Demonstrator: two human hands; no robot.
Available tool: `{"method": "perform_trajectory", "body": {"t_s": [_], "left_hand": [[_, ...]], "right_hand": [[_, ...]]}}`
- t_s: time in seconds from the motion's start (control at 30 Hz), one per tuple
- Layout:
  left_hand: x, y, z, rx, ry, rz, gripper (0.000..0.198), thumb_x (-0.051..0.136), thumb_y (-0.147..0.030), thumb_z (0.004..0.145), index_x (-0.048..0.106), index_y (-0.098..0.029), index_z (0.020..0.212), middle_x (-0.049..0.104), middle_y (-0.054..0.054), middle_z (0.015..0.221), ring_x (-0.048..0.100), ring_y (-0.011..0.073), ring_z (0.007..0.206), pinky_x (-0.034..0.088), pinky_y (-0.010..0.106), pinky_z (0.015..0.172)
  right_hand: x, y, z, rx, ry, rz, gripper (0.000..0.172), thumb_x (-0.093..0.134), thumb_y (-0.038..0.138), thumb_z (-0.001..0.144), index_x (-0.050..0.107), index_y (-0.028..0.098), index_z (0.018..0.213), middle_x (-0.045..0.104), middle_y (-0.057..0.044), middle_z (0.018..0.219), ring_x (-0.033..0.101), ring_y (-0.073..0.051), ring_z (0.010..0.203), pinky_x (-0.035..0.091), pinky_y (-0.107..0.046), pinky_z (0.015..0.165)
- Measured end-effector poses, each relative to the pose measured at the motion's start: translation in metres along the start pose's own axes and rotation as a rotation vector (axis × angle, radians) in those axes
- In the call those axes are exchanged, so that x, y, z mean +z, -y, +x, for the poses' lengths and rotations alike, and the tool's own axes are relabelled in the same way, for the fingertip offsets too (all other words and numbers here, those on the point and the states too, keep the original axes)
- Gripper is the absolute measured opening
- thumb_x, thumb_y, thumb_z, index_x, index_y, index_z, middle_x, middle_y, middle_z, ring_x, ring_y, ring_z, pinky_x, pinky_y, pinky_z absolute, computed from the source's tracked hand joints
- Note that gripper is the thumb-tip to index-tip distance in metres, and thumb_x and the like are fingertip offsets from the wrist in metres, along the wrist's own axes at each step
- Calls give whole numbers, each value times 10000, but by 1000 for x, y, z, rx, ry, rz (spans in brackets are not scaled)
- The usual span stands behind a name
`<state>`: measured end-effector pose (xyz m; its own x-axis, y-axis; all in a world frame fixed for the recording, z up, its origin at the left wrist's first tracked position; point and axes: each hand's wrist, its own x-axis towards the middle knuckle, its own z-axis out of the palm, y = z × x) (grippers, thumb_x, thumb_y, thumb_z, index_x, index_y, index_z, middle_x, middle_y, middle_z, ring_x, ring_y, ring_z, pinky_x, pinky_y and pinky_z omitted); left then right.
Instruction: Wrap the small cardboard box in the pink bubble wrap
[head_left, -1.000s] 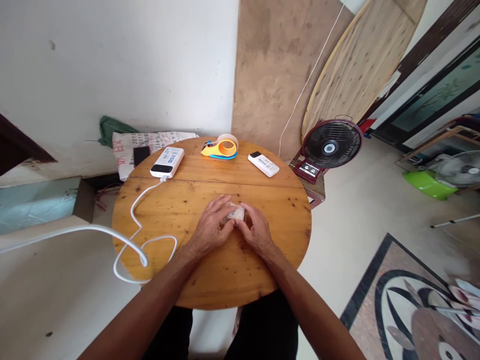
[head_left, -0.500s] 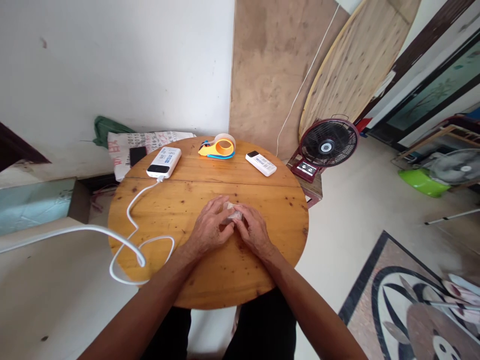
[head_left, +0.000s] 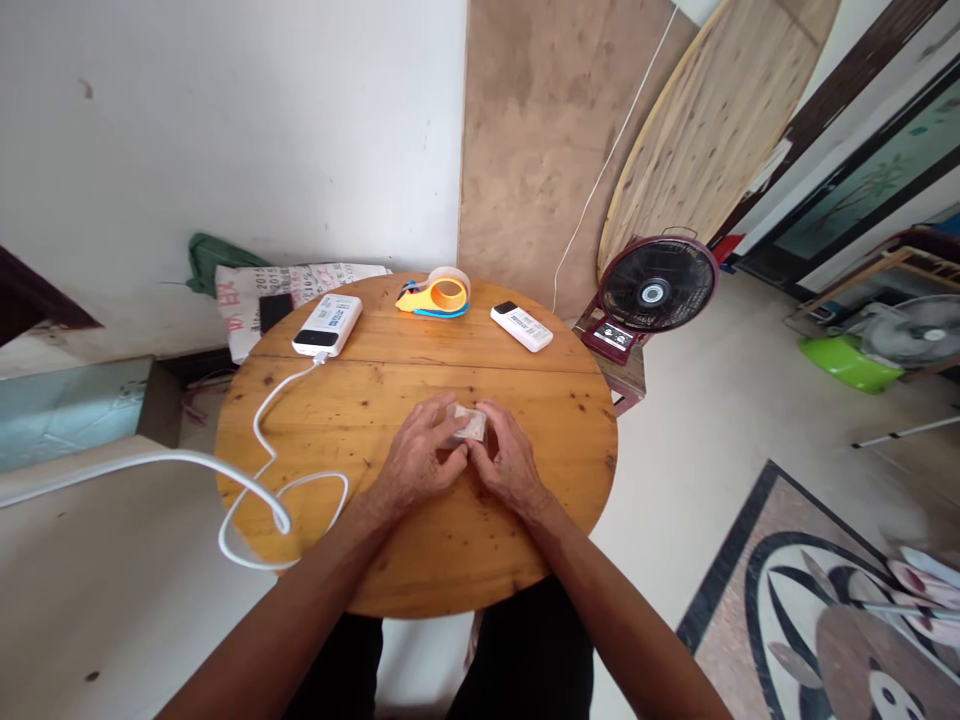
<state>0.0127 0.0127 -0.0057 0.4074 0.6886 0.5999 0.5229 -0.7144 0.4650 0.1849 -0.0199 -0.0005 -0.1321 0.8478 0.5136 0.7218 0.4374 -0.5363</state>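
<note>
A small whitish, partly clear box-like item (head_left: 471, 424) sits on the round wooden table (head_left: 420, 570), between my two hands. My left hand (head_left: 422, 447) grips its left side, with the index finger lying against its top and the thumb at the near edge. On the other side, my right hand (head_left: 508, 455) has its fingers curved round the right edge and its thumb at the near corner. The fingers hide parts of the item's sides, and its exact kind I cannot make out.
Farther back stand a yellow tape dispenser (head_left: 435, 296), a white power bank (head_left: 328, 326) with a white cable (head_left: 259, 420) plugged in, and another white power bank (head_left: 522, 327). A dark red fan (head_left: 652, 292) is beyond the table's right edge. The wall rises behind.
My right fingers have shifted off the top of the small item to its right side, so more of its top shows. My left hand stays nearly in place.
</note>
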Motion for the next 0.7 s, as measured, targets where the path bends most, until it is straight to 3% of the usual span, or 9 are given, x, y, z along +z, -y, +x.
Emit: {"method": "perform_trajectory", "body": {"t_s": [0.23,0.5,0.7], "left_hand": [[-2,-1,1,-6,-65,-25,278,609,-192,784,676,-216,1053,557,122,1299,545,272,1182,501,468,963],[-2,2,2,-20,-84,-84,245,602,-158,770,692,-198,994,587,123,1245,581,245,1119,511,434,947],[-3,1,2,-63,-153,-173,189,596,-140,764,695,-170,922,594,133,1220,609,227,1083,537,384,895]], "right_hand": [[-1,0,2,-6,49,-63,335,509,275,907,589,215,1227,540,-119,1344,561,-233,1174,465,-407,984],[1,2,1,-21,63,-159,288,485,272,933,601,218,1191,571,-112,1310,577,-243,1140,473,-402,958],[1,3,0,30,34,-71,377,491,295,929,485,176,1286,599,-131,1256,574,-244,1138,470,-402,955]]}}
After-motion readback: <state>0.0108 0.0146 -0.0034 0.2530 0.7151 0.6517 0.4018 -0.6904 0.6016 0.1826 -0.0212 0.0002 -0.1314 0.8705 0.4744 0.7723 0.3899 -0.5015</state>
